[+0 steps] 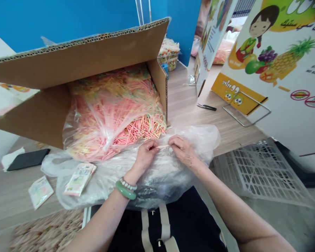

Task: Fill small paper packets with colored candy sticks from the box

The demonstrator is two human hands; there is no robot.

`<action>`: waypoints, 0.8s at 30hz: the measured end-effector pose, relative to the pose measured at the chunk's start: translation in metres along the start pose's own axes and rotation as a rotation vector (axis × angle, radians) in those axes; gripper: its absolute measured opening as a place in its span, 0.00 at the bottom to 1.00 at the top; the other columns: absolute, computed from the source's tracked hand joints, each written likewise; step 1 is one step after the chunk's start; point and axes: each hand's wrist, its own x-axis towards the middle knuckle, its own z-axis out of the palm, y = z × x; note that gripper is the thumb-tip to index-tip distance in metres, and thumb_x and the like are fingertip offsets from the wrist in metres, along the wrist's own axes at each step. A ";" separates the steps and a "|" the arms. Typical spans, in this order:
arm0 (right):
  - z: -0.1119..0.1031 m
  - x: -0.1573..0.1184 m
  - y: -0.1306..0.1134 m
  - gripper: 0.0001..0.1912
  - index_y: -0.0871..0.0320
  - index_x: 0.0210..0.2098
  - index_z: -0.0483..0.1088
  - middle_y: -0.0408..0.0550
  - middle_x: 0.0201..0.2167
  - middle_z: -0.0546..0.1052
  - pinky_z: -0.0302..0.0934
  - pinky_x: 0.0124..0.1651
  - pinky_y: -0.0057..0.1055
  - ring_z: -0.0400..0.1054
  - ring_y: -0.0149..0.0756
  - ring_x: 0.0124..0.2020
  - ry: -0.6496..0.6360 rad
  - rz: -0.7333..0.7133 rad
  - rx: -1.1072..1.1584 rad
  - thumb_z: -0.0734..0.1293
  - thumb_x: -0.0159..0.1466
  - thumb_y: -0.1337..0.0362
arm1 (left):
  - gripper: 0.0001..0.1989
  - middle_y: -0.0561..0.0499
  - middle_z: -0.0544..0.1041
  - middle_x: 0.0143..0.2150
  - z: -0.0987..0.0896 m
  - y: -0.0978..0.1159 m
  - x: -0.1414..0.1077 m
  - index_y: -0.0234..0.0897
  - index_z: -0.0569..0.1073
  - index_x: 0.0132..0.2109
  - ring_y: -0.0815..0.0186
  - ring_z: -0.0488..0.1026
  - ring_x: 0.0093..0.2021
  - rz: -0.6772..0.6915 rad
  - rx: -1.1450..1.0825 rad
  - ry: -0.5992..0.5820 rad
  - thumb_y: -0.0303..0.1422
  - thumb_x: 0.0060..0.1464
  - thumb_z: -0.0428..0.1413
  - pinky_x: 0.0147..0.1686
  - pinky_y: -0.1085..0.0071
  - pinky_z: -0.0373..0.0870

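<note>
In the head view a thin pale candy-like stick (162, 146) spans the gap between my two hands. My left hand (146, 154), with a green bangle (125, 190) on its wrist, pinches one end. The other end is pinched in the fingers of my right hand (183, 151). Both hands are just above a clear plastic bag (157, 175) spread along the table's front edge. Right behind them, a large bag of thin pink, yellow and green sticks (136, 129) lies in an open cardboard box (161, 91), its mouth partly open.
Small printed packets (80, 179) lie on the left, near a black phone-like slab (28, 159). Black tweezers (207, 107) rest on the table to the right. Printed cartons (286, 94) stand behind wire holders (246, 108). A white plastic crate (265, 171) is below right.
</note>
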 end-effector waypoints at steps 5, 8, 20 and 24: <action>-0.001 0.002 0.000 0.13 0.54 0.42 0.75 0.49 0.42 0.79 0.62 0.53 0.40 0.70 0.42 0.48 -0.148 -0.006 -0.073 0.63 0.60 0.72 | 0.05 0.52 0.74 0.33 0.001 -0.002 -0.001 0.36 0.75 0.31 0.66 0.69 0.35 0.004 -0.089 0.088 0.22 0.47 0.57 0.39 0.69 0.66; 0.001 0.003 0.002 0.09 0.56 0.41 0.76 0.50 0.39 0.78 0.62 0.50 0.39 0.70 0.42 0.44 -0.162 0.011 -0.136 0.64 0.65 0.69 | 0.11 0.52 0.73 0.37 0.001 -0.002 -0.006 0.37 0.77 0.37 0.67 0.67 0.33 0.023 -0.015 0.155 0.20 0.46 0.58 0.35 0.70 0.66; 0.003 0.004 0.007 0.08 0.55 0.35 0.69 0.42 0.27 0.71 0.55 0.38 0.31 0.64 0.35 0.30 -0.152 0.124 -0.093 0.59 0.66 0.66 | 0.08 0.48 0.72 0.41 -0.004 0.001 -0.024 0.37 0.77 0.38 0.60 0.71 0.43 -0.061 0.387 0.108 0.24 0.50 0.64 0.47 0.63 0.68; 0.000 0.005 0.002 0.05 0.54 0.34 0.68 0.40 0.26 0.70 0.56 0.37 0.30 0.63 0.34 0.30 -0.150 0.171 0.004 0.61 0.64 0.64 | 0.05 0.50 0.74 0.39 -0.006 0.010 -0.018 0.39 0.80 0.38 0.60 0.72 0.43 -0.105 0.369 0.061 0.26 0.53 0.63 0.47 0.63 0.68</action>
